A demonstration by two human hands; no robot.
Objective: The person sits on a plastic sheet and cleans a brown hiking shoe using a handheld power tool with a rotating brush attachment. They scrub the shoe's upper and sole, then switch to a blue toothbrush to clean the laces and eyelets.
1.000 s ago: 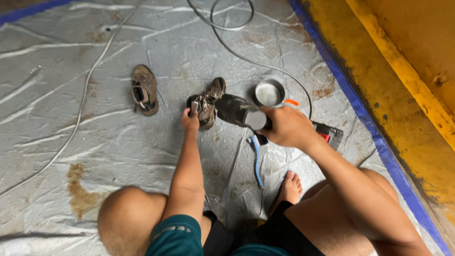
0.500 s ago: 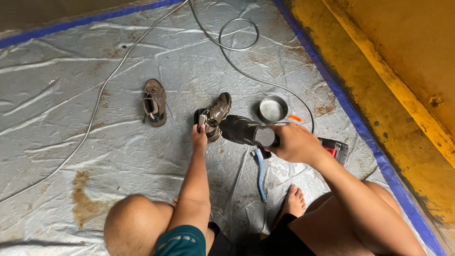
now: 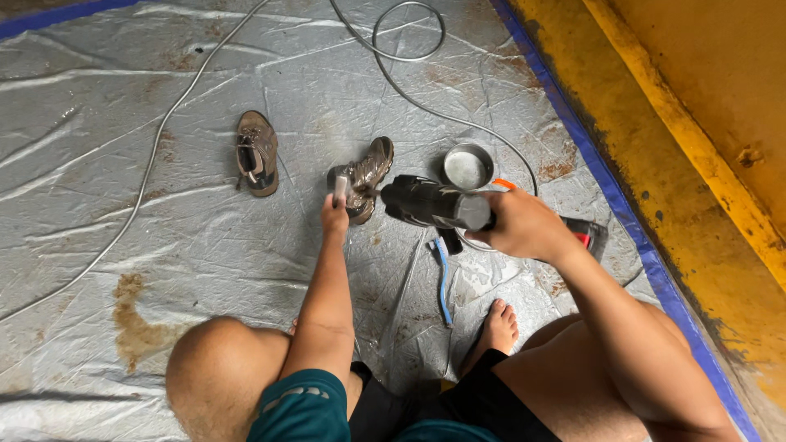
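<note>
Down at the middle of the view, the left hand [image 3: 334, 214] is closed around a small pale grey object [image 3: 341, 189] that sticks up from the fist, and it sits right against the near end of a worn brown shoe [image 3: 363, 175] lying on its side on the sheet. Just to the right, the right hand [image 3: 522, 227] is clamped on a dark, barrel-shaped power tool [image 3: 430, 203], held roughly level with its front end pointing toward that shoe and close to it. Under the tool a blue-handled brush [image 3: 442, 278] lies on the sheet, and just beyond the tool stands a round metal tin [image 3: 468, 166]. A red and black object [image 3: 588, 236] shows partly behind the right wrist. A second brown shoe [image 3: 255, 153] lies sole down well to the left, apart from the first. A grey cable [image 3: 407, 82] loops across the far part of the wrinkled silver tarp [image 3: 164, 245], which covers the floor and carries rust-coloured stains. Along the right edge of the tarp runs a blue strip [image 3: 622, 221], and past it a yellow surface [image 3: 696, 115]. The person's bare knees and one bare foot [image 3: 498, 329] frame the lower part of the view.
</note>
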